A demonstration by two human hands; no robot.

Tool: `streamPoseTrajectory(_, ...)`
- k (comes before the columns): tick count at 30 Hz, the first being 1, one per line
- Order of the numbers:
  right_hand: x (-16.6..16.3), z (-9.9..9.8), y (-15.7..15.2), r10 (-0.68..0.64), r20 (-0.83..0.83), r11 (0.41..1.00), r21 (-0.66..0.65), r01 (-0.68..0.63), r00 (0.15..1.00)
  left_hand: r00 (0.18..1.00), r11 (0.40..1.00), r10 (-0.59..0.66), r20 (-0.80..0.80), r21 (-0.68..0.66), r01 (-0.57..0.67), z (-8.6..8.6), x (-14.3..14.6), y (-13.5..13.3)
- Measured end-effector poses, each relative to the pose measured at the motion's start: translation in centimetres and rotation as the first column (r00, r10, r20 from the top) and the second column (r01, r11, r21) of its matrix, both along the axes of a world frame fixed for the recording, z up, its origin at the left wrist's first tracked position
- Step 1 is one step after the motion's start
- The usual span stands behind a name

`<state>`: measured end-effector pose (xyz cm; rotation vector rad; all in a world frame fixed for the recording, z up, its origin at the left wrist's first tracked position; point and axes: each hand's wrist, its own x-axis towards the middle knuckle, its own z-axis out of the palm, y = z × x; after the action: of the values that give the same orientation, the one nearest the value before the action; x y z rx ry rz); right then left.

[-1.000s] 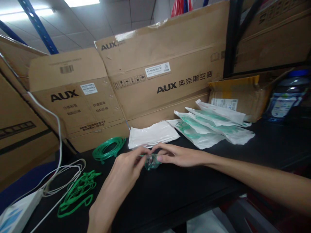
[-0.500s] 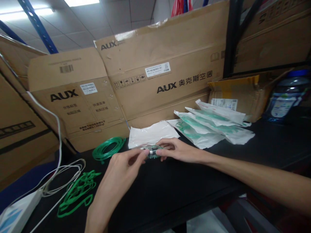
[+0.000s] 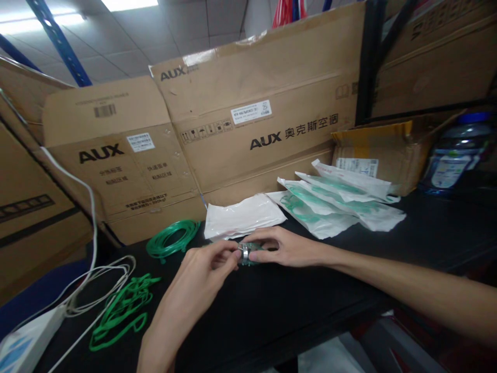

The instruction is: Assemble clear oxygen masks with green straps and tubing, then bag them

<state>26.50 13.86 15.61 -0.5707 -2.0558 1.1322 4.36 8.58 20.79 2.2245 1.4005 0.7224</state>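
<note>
Both my hands meet over the black table (image 3: 295, 305), pinching a small clear green plastic mask (image 3: 247, 253) with a metal strip on it. My left hand (image 3: 207, 269) grips its left side with fingertips closed. My right hand (image 3: 277, 247) holds its right side, fingers curled round it. Just behind the hands lies an empty white pouch (image 3: 243, 216).
A coil of green tubing (image 3: 172, 238) and loose green straps (image 3: 122, 308) lie to the left, beside white cables (image 3: 93, 280). Several sealed pouches (image 3: 337, 204) are stacked at the right. AUX cardboard boxes (image 3: 248, 119) wall the back; a large water bottle (image 3: 456, 155) stands far right.
The hands have turned the mask between the fingers, so its metal strip now shows, and shifted it slightly away from me toward the white pouch.
</note>
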Motion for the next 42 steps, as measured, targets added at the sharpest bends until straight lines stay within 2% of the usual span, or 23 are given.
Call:
streamPoseTrajectory(8, 0.2, 0.0, 0.0, 0.025, 0.109, 0.999, 0.033, -0.029, 0.994, 0.999, 1.0, -0.001, -0.051, -0.029, 0.0, 0.1, 0.3, -0.3)
streamPoseTrajectory(18, 0.2, 0.4, -0.4, 0.021, 0.159, 0.995, 0.09, -0.035, 0.987, 0.997, 0.997, -0.004, -0.075, -0.077, -0.002, 0.1, 0.8, -0.2)
streamPoseTrajectory(23, 0.0, 0.3, -0.6, 0.001, 0.146, 0.992, 0.121, -0.019, 0.989, 0.998, 0.995, 0.023, -0.057, -0.1, -0.029, -0.1, 1.1, -0.1)
streamPoseTrajectory(29, -0.1, 0.1, -0.3, -0.079, 0.109, 0.991, 0.113, 0.067, 0.991, 0.991, 0.99, 0.125, -0.044, 0.078, -0.121, 0.0, 0.9, 0.0)
streamPoseTrajectory(32, -0.2, 0.2, -0.1, -0.101, 0.049, 0.993, 0.072, 0.097, 0.994, 0.994, 0.989, 0.103, -0.047, 0.11, -0.097, 0.1, 0.6, -0.1)
streamPoseTrajectory(37, -0.3, 0.0, 0.0, -0.073, 0.017, 0.997, -0.01, 0.073, 0.997, 0.994, 0.996, 0.046, -0.101, 0.078, -0.038, 0.0, 0.9, -0.3)
streamPoseTrajectory(42, -0.3, 0.3, -0.4, -0.072, 0.031, 0.997, 0.035, 0.071, 0.997, 0.993, 0.999, 0.046, -0.11, 0.004, -0.046, 0.2, 1.7, -0.4)
